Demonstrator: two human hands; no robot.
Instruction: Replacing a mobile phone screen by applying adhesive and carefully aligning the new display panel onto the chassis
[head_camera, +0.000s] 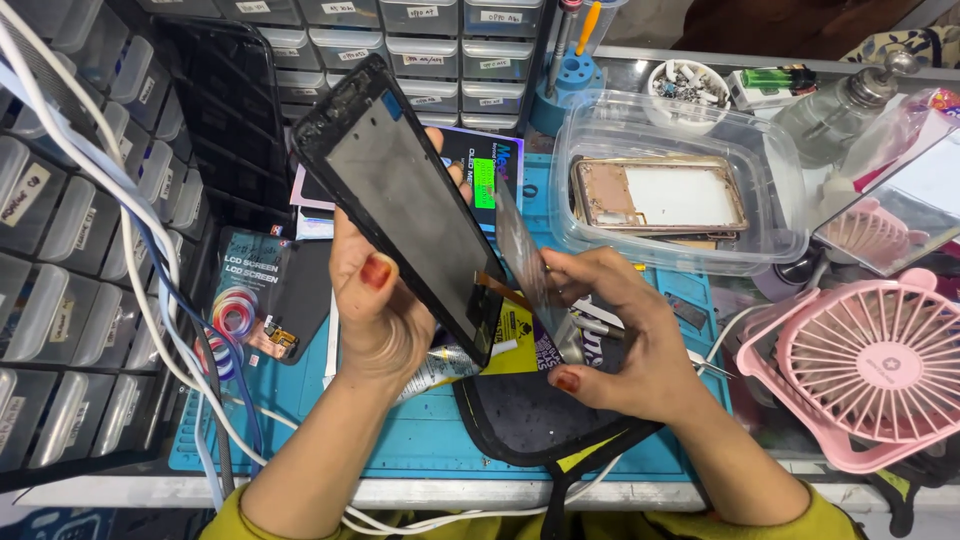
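Observation:
My left hand (375, 300) grips a black phone frame (400, 190), tilted up from the lower right toward the upper left over the blue work mat (420, 435). My right hand (620, 330) pinches a thin glossy screen panel (530, 265) that stands on edge beside the frame's lower end. An orange flex strip (500, 288) runs between the frame and the panel. Both thumbs show red nail polish.
A clear plastic tub (680, 180) holding a rose-gold phone frame sits at the back right. A pink desk fan (870, 365) stands at the right. Small-parts drawers (60, 250) line the left and back. White cables (150, 310) hang at the left. A blue tool holder (570, 85) stands behind.

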